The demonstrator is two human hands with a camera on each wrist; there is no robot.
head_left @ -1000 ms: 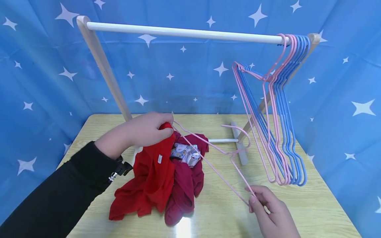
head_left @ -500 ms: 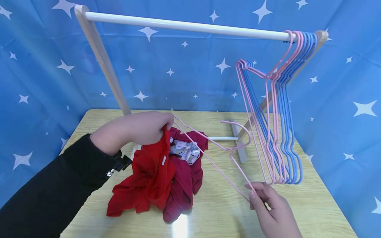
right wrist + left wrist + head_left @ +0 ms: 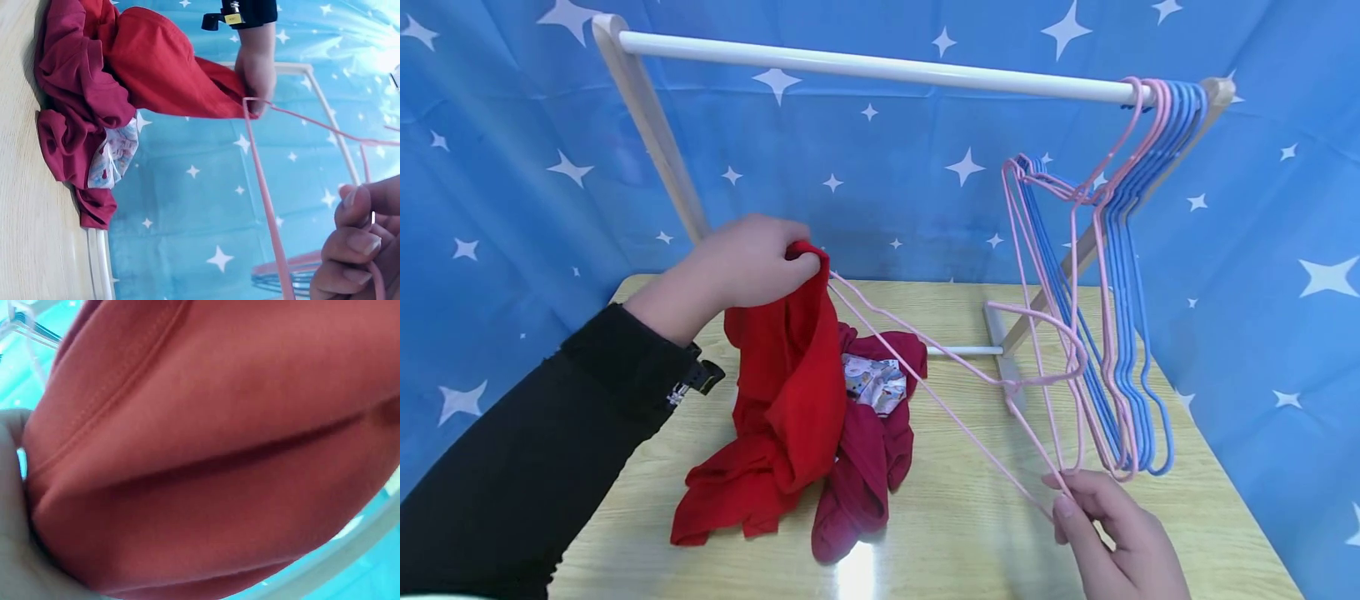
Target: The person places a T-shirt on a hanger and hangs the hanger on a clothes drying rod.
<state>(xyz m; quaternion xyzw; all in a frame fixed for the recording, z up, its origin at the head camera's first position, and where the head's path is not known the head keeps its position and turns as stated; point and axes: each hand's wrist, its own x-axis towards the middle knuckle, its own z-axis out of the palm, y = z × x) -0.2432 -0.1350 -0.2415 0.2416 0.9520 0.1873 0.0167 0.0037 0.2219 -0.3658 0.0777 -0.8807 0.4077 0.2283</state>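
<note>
In the head view my left hand (image 3: 752, 262) pinches the upper edge of a red garment (image 3: 790, 400), whose lower part trails on the table. Its cloth fills most of the left wrist view, with a stitched seam (image 3: 119, 387) near the held edge. A pink clothes hanger (image 3: 1011, 386) slants across the middle, hook to the right. My right hand (image 3: 1120, 533) grips it by its near corner between thumb and fingers. The right wrist view has the hanger's far corner (image 3: 250, 101) right at the garment's edge, overlapping my left hand (image 3: 259, 78).
A maroon garment (image 3: 865, 483) and a patterned cloth (image 3: 876, 383) lie beside the red one. Behind them stands a rack with a white rail (image 3: 880, 68). Several pink and blue hangers (image 3: 1123, 333) hang at its right end, close above my right hand.
My left hand has risen and lifted the red garment's edge higher. The hanger and my right hand have shifted slightly right, and the hook now overlaps the hanging hangers.
</note>
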